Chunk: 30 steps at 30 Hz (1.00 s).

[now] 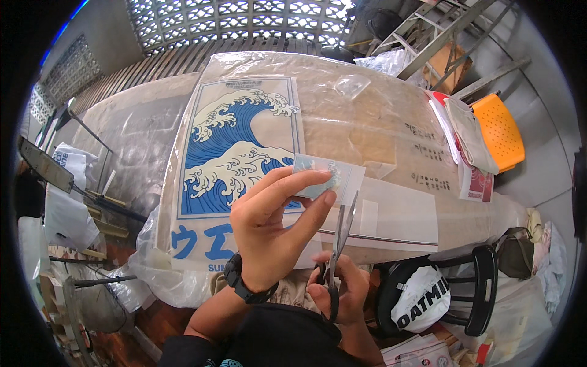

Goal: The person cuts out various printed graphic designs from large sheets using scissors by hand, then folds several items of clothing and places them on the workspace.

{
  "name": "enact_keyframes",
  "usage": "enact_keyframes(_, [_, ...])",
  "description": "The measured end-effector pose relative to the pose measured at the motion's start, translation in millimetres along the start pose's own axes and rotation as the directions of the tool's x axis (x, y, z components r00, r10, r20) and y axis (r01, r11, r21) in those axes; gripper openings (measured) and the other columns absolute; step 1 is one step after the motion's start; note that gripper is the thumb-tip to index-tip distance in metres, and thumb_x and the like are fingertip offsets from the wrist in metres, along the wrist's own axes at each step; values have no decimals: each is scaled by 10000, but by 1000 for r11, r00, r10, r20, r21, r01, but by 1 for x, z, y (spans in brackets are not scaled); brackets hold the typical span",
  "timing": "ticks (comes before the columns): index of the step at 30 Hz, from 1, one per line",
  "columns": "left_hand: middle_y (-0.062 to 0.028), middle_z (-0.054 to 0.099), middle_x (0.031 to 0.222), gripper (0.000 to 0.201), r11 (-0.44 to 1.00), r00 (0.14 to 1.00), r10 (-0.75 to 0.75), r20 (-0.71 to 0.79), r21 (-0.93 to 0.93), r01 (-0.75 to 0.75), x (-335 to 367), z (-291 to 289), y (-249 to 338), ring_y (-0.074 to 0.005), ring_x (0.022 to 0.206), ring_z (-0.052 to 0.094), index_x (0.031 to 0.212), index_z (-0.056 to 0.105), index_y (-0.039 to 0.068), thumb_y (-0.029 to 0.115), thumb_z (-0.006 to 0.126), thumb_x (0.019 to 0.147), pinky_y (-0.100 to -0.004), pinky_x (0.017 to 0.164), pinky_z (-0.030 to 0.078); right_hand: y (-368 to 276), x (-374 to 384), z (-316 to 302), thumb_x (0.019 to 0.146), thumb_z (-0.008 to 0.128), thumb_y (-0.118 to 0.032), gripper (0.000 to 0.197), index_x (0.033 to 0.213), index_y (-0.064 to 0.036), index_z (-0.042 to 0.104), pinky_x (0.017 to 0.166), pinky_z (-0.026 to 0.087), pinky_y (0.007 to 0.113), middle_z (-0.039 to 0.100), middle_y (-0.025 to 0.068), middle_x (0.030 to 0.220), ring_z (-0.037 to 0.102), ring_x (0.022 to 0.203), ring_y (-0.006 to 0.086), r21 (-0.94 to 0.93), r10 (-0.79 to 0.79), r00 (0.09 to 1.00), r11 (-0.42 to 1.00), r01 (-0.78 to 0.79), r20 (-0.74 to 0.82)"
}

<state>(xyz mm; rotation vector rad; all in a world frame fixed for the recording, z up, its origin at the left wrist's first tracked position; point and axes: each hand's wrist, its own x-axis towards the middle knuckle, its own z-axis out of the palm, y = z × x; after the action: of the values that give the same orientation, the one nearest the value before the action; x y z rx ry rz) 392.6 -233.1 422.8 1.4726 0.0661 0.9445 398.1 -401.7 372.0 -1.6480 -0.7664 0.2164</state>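
Observation:
Between the thumb and fingers of my left hand (pixel 272 226) is a small pale card (pixel 351 177) with a light blue picture on it, raised above the table. A black watch sits on that wrist. My right hand (pixel 345 284) grips the black handles of a pair of scissors (pixel 341 235), whose silver blades point up and stand slightly apart, just below the card's right side. Under my left hand, a large blue and cream wave print (pixel 238 147) lies on the plastic-covered table (pixel 342 110). White paper strips (pixel 397 211) lie to the right of the scissors.
An orange perforated plastic chair (pixel 500 131) stands beyond the table's right end, near folded cloth (pixel 468 131) and papers. A black chair (pixel 483 290) with a white printed cloth (pixel 422 300) is at my right. A ladder (pixel 422 37) leans at the back right.

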Motion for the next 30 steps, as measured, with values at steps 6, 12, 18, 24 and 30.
enact_keyframes(6, [-96, 649, 1047, 398, 999, 999, 47, 6, 10, -47, -4, 1, -4, -136, 941, 660, 1202, 693, -57, -125, 752, 814, -247, 809, 567, -2, 3, 4, 846, 754, -120, 268, 1080, -42, 649, 572, 490, 240, 670, 55, 702, 639, 588, 104, -17, -22, 999, 1000, 21, -40])
enact_keyframes(12, [-89, 622, 1075, 435, 999, 998, 49, 26, 19, -49, -6, 2, -4, -166, 1009, 686, 1257, 643, -89, -124, 741, 835, -268, 859, 586, 0, 7, 7, 847, 759, -124, 240, 1036, -31, 645, 541, 471, 237, 654, 47, 669, 610, 546, 97, -63, -51, 997, 997, 47, -59])
enact_keyframes(18, [-84, 614, 1082, 441, 1000, 1000, 13, 10, 2, -13, -6, 4, 0, -159, 993, 690, 1256, 641, -92, -116, 751, 830, -256, 842, 592, -1, 7, 7, 849, 764, -132, 244, 1032, -25, 644, 539, 455, 236, 623, 50, 646, 585, 535, 97, -72, -47, 997, 997, 43, -62])
enact_keyframes(24, [-88, 617, 1075, 453, 1000, 1000, 17, 24, 19, -18, -6, 2, -2, -157, 988, 689, 1258, 643, -85, -110, 760, 821, -254, 840, 602, -2, 7, 7, 845, 770, -145, 255, 1033, -25, 647, 541, 458, 247, 618, 56, 648, 581, 529, 120, -79, -41, 997, 996, 36, -68])
enact_keyframes(30, [-103, 627, 1090, 460, 1000, 999, 2, 34, 24, -2, -7, 3, -1, -158, 992, 689, 1261, 643, -83, -109, 762, 817, -261, 844, 609, 0, 8, 7, 838, 774, -142, 260, 1035, -27, 649, 565, 487, 249, 646, 76, 674, 636, 565, 135, -74, -45, 996, 996, 39, -80])
